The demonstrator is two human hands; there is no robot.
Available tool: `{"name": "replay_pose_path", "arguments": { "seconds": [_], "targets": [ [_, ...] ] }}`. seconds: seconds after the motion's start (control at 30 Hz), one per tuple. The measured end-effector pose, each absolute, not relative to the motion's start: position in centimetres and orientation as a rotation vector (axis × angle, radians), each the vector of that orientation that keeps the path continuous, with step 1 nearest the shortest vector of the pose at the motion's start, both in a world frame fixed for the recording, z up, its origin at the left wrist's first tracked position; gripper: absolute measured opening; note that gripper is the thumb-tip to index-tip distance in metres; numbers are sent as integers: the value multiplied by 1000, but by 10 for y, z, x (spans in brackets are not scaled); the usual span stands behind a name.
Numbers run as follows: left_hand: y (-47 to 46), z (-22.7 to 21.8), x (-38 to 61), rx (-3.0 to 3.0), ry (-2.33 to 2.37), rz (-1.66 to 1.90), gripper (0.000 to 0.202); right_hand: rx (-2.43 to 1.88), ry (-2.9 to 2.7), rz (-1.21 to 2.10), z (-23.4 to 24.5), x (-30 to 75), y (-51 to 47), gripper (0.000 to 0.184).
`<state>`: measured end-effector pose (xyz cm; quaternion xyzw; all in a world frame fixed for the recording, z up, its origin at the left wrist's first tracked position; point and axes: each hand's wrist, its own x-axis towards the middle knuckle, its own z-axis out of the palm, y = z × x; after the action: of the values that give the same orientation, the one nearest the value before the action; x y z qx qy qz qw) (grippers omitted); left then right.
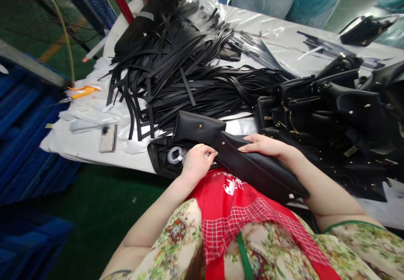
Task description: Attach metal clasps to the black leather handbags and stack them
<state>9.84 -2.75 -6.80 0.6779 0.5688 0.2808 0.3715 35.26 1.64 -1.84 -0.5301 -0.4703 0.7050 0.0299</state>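
Note:
A black leather-like bag (261, 168) with a curved, stitched edge lies slanted against my front at the table's near edge. My right hand (267, 145) grips its upper edge, thumb on the facing side. At its left end, my left hand (200, 160) is closed in a pinch; whatever is between the fingertips is too small to make out. Just beyond, a smaller black leather-like piece (202, 125) with a gold stud touches the bag. Under my left hand lies a black pouch (160, 156) with a clear ring-shaped coil (175, 155) on it, partly hidden.
Black straps (202, 82) lie heaped across the white-covered table (85, 145). Black bags with gold fittings (328, 116) are piled at right. At left are an orange-handled tool (84, 91) and a phone-like object (107, 139). Blue crates (25, 128) stand beside the table.

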Motion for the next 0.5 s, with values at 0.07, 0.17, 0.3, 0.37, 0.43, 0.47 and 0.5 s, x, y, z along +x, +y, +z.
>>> {"name": "replay_pose_path", "arguments": {
  "seconds": [0.07,0.17,0.3,0.37,0.43,0.47,0.5],
  "targets": [
    [-25,-70,99,1722,1459,697,10,-1641,-1427,2187,-21,353,17,42],
    [-22,-68,97,1745,1406,675,12,-1627,-1345,2212,-27,357,17,41],
    [-26,-55,90,1649,1125,666,14,-1646,-1111,2233,-42,361,23,37],
    [-27,-48,90,1500,978,662,17,-1729,-1005,2174,-54,359,32,32],
    [-26,-41,93,1350,856,640,18,-1812,-959,2108,-66,354,43,24],
    [-25,-38,97,1297,799,612,18,-1837,-957,2093,-71,351,48,22],
    [-24,-36,102,1272,749,574,19,-1849,-963,2093,-76,347,53,20]
  ]
}}
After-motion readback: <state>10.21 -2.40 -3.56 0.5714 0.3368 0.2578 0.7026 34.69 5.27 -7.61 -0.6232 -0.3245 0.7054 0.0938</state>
